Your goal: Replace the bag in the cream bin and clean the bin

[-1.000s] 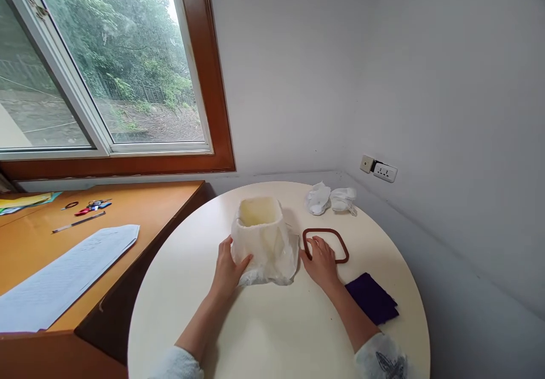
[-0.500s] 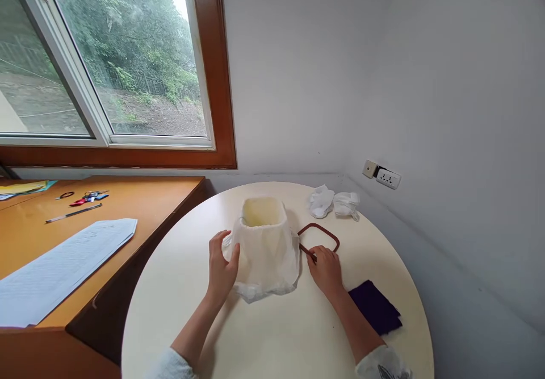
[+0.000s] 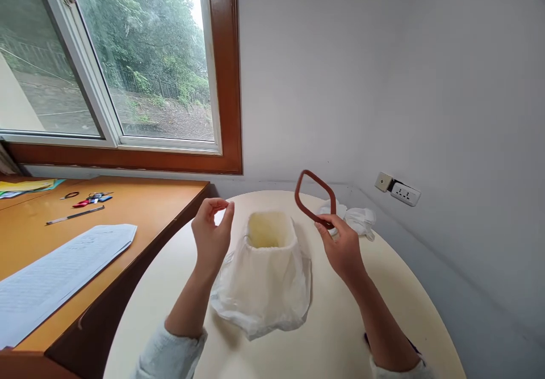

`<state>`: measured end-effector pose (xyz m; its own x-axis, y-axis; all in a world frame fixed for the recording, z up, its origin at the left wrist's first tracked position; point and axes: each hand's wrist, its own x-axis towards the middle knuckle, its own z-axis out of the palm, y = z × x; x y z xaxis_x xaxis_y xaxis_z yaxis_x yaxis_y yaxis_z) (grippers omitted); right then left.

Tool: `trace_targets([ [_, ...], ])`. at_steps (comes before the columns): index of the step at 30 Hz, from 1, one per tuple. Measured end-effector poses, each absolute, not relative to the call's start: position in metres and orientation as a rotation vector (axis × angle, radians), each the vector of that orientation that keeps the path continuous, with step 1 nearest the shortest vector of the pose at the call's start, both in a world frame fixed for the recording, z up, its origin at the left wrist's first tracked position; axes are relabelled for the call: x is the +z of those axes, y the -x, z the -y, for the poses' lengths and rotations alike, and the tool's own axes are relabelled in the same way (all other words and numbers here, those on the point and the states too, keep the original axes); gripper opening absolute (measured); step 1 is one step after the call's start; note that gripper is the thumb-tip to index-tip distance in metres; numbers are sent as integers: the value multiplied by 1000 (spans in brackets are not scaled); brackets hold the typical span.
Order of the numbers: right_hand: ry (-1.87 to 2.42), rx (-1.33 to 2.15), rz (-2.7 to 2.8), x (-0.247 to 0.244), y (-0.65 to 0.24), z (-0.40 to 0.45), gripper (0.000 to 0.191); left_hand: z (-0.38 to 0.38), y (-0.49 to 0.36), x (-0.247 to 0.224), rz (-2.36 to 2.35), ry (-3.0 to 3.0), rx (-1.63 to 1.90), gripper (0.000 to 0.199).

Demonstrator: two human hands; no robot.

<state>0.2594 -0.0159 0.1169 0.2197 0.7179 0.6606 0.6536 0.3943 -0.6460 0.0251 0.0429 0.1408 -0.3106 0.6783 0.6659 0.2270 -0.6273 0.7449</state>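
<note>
A pale bin (image 3: pixel 272 274) stands on the round table, with a thin white bag over its rim and hanging loosely round its outside. Above the table to its right, my right hand (image 3: pixel 340 245) grips the lower corner of a brown rounded square frame (image 3: pixel 301 203), which is raised and tilted. My left hand (image 3: pixel 213 228) is in the air at the bin's upper left, fingers curved, thumb apart from the fingers, holding nothing I can see. It does not touch the bin.
Crumpled white bags (image 3: pixel 360 220) lie at the back right of the round table (image 3: pixel 340 333). Dark cloth shows partly beneath my right forearm. On the orange desk (image 3: pixel 170 194) at left are papers (image 3: pixel 72 259), a pen (image 3: pixel 75 215) and keys (image 3: pixel 94 198).
My right hand has lifted the brown frame off the table and tilted it up. My left hand has risen away from the bin's side. The view has shifted slightly.
</note>
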Motion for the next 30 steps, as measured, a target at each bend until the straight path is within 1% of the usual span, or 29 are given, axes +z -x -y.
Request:
trace_targets([
  [4,1236,43,1712,147,-243,7,13,-48,-26,153,-1141,-1680,1913,15],
  [7,1258,118,1869,158,-235,7,14,-57,-19,156,-1232,-1818,1722,16],
  [11,1280,174,1991,161,-227,11,14,-64,-9,156,-1294,-1904,1391,28],
  [15,1332,174,2113,158,-220,12,15,-66,-8,154,-1279,-1872,1223,41],
  [19,1345,210,2212,157,-214,11,16,-67,-12,145,-1275,-1937,1072,48],
  [21,1371,225,2238,155,-213,10,16,-69,-13,140,-1305,-1992,1027,48],
  [25,1431,242,2248,153,-212,9,14,-72,-17,133,-1351,-2117,971,43],
  [30,1471,258,2252,150,-213,9,12,-70,-21,133,-1349,-2189,940,38],
])
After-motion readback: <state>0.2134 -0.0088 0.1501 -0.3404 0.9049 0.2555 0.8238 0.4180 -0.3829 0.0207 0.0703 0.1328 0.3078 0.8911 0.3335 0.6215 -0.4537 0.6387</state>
